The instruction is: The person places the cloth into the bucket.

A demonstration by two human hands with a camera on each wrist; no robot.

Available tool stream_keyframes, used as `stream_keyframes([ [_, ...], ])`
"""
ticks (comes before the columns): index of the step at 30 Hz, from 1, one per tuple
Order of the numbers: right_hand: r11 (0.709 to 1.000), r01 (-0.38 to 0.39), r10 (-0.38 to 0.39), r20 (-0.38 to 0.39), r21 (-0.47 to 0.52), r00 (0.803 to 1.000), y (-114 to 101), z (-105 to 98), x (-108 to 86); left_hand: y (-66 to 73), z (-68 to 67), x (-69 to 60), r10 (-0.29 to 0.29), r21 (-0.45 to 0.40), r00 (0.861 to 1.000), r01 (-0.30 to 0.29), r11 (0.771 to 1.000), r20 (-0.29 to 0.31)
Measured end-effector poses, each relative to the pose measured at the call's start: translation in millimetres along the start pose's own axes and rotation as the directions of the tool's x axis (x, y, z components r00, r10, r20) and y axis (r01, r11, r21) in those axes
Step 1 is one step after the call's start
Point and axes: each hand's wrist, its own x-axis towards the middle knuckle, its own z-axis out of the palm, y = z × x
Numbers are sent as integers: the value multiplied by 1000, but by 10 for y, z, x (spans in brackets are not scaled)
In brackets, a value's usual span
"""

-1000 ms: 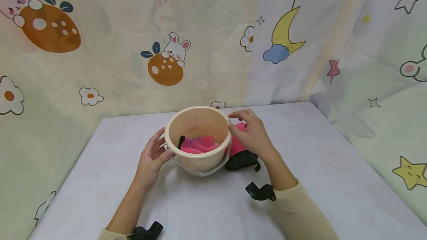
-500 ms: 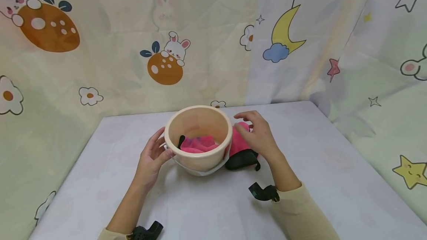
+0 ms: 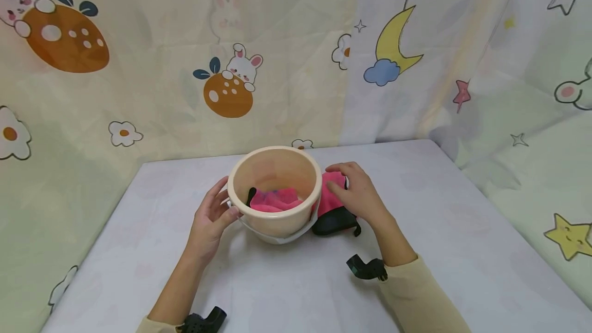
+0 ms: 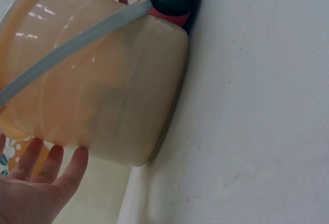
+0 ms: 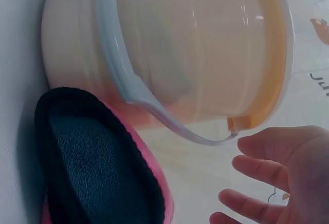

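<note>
A cream plastic bucket point(image 3: 270, 224) stands upright on the table, its grey-white handle point(image 5: 110, 44) hanging down outside. Inside lies a pink cloth thing point(image 3: 276, 201) with a black end. My left hand point(image 3: 210, 222) touches the bucket's left side, its fingertips against the wall in the left wrist view and the thumb near the front rim. Right of the bucket sits a second pink item with a black edge point(image 3: 337, 221); dark fleece lining point(image 5: 97, 157) shows in the right wrist view. Over that item my right hand point(image 3: 361, 194) hovers, apart from the bucket, its fingers loosely spread and holding nothing.
The table point(image 3: 273, 292) has a pale cloth over it and ends at a back edge close behind the bucket. Printed curtains point(image 3: 296, 66) hang behind and beside it. A small black camera is strapped to each wrist.
The right hand has come away from the bucket's right rim, moving right and then slightly down over the pink item. My left hand and the bucket stay in place.
</note>
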Motion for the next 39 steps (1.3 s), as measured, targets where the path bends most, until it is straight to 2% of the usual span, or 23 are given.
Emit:
stream_keyframes([
  [6,999,-23,24,30,-38,999,43,17,13,-4,-1,-4,-9,4,1000,9,1000,0],
  [9,997,-44,51,95,-70,994,85,21,13,-6,4,-2,-18,14,1000,18,1000,3],
  [13,991,-74,96,198,-112,976,157,59,19,-11,4,-9,-20,7,1000,20,1000,3],
  [17,987,-81,113,241,-139,964,216,101,23,-16,4,-7,-19,2,1000,19,1000,1],
  [24,978,-126,165,251,-166,954,316,194,40,-10,-2,2,-24,4,1000,24,1000,5],
  [34,949,-121,185,205,-290,961,441,353,42,-17,4,4,-36,-1,999,36,999,12],
  [39,953,-119,174,184,-278,967,445,374,49,-11,5,2,-27,-1,1000,27,1000,5],
])
